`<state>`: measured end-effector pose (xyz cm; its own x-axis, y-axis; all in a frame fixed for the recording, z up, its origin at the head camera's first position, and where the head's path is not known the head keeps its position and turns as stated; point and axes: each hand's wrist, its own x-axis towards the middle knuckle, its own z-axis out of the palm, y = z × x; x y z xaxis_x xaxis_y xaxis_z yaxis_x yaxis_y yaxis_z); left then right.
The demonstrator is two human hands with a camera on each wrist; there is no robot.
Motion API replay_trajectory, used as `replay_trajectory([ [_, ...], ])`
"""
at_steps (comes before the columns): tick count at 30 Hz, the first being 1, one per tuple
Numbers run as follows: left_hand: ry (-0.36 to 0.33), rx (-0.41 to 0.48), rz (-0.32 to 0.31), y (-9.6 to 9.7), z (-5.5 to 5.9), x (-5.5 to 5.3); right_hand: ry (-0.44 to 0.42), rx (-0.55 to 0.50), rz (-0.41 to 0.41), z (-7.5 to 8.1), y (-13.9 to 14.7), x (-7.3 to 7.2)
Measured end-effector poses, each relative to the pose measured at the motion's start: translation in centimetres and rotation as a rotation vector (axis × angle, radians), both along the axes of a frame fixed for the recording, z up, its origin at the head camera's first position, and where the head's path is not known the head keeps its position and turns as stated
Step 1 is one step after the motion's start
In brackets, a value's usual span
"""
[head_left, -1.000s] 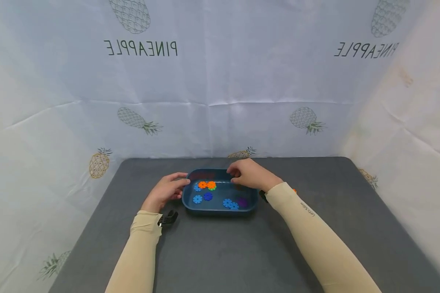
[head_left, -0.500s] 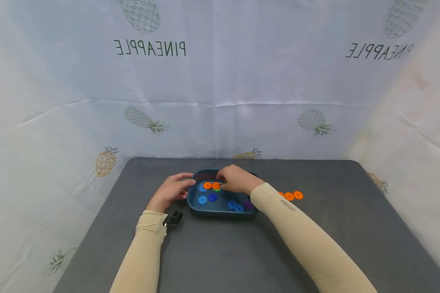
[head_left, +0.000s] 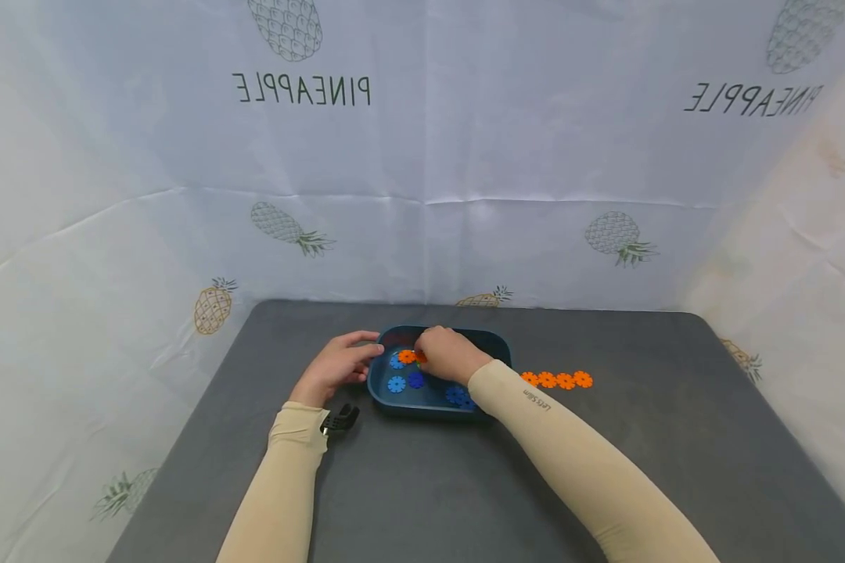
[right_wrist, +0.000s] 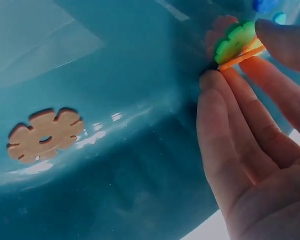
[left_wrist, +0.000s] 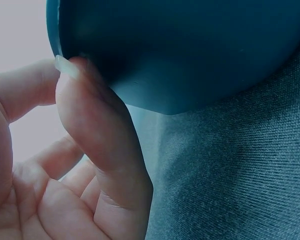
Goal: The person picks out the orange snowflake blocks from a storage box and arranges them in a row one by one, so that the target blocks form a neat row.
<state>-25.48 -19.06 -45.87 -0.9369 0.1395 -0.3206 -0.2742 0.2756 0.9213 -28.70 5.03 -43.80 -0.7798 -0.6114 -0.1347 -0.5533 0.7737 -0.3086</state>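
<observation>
A dark blue tray [head_left: 422,408] holds several notched plastic discs. My left hand [head_left: 336,366] holds the tray's left rim, with the thumb [left_wrist: 97,120] at the edge and a finger behind it. Inside the tray, my right hand [head_left: 453,356] pinches an orange disc [right_wrist: 242,57] between thumb and fingers. A green disc [right_wrist: 235,42] lies right beside that one. Left of the right hand are another orange disc [head_left: 407,356], light blue discs [head_left: 397,384] and a dark blue disc [head_left: 415,380]. A tan-looking disc [right_wrist: 45,135] lies by the tray wall in the right wrist view.
Orange discs [head_left: 566,381] lie in a row on the grey table [head_left: 408,493], right of the tray and partly behind the right forearm. More blue discs [head_left: 456,395] sit at the tray's front right. A pineapple-print cloth [head_left: 422,156] hangs behind the table.
My right hand has moved left and down into the tray, onto an orange disc. The orange row on the table has come out from behind the arm. My left hand stays at the rim.
</observation>
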Motion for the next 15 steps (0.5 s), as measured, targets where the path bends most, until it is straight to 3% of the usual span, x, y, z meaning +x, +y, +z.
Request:
replay_trajectory([
  [15, -0.005, -0.013, 0.007, 0.01, -0.14, -0.19, -0.026, -0.024, -0.014, -0.01, 0.34, 0.28],
])
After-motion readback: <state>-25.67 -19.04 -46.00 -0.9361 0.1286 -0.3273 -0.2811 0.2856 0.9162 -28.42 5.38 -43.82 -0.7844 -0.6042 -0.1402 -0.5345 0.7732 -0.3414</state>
